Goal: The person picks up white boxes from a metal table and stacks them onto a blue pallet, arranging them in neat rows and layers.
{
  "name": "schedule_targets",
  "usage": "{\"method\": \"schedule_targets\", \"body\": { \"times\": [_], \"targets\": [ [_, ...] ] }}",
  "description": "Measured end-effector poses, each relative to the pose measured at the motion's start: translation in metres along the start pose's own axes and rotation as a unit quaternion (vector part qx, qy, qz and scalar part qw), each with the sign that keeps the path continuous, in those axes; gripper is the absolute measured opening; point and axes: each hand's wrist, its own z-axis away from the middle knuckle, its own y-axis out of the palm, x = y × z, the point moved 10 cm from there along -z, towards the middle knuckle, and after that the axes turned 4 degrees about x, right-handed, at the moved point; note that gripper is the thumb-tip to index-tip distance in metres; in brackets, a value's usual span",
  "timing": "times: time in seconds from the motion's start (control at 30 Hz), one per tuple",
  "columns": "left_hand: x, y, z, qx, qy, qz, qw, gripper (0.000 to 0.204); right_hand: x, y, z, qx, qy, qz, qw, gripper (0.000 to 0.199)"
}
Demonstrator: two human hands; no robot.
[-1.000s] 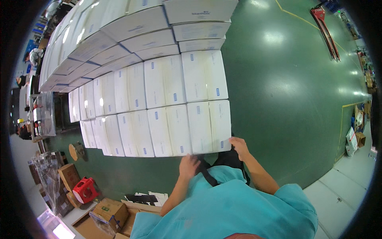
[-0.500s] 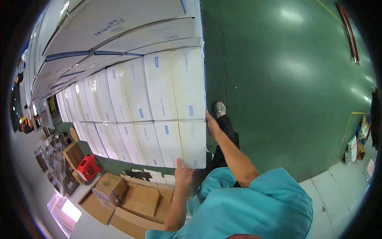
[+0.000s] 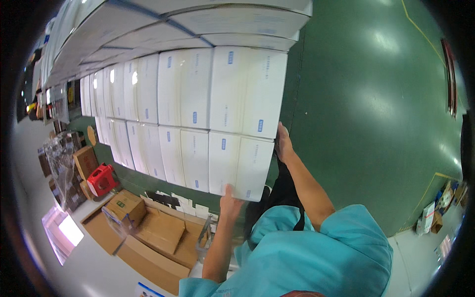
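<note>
A green floor is spread beneath everything, and much of the left half is filled by a block of white cartons, backed by a higher tier. Below the block, an open brown box is seen on the person's left, with a red container beyond it. The near corner carton is set at the front right end of the block, directly before the person; its left and rear edges are met closely by neighbouring cartons.

The left hand is placed at its front edge, with the thumb laid over the top; the other fingers are hidden, so a firm grip cannot be confirmed. The right hand is held against the right side near the rear corner, its fingers partly concealed; whether it is closed cannot be told either.

If pressure is applied unevenly, the carton could be twisted and jammed against its neighbours; a smooth side could also be slipped from under so slight a thumb hold.

The tape seam is run front to back, pointed toward the person and slightly leftward. The long axis cannot be settled, the top being shown nearly square. Blue marks are printed at opposite corners.
</note>
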Motion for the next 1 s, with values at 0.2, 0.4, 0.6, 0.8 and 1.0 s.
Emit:
{"method": "schedule_targets", "body": {
  "times": [0.2,0.4,0.6,0.8,1.0],
  "targets": [
    [0.011,-0.039,-0.014,-0.043,0.010,0.010,0.999,0.043,-0.084,-0.012,0.077,-0.054,0.066,0.044,0.995,0.065],
    [-0.008,-0.030,0.003,-0.065,0.046,-0.018,0.997,0.050,-0.112,0.034,0.144,-0.135,-0.033,0.025,0.990,0.055],
    [-0.031,-0.057,0.015,0.194,0.107,-0.353,0.909,0.042,-0.108,0.071,0.149,-0.113,-0.088,0.093,0.985,0.051],
    [-0.130,-0.254,0.062,0.137,0.160,-0.300,0.930,0.040,-0.097,0.041,0.160,-0.181,-0.146,0.268,0.935,0.055],
    [-0.133,-0.503,0.084,-0.136,0.202,0.009,0.970,0.018,-0.185,0.065,0.205,-0.326,-0.072,0.376,0.864,0.043]
  ]
}}
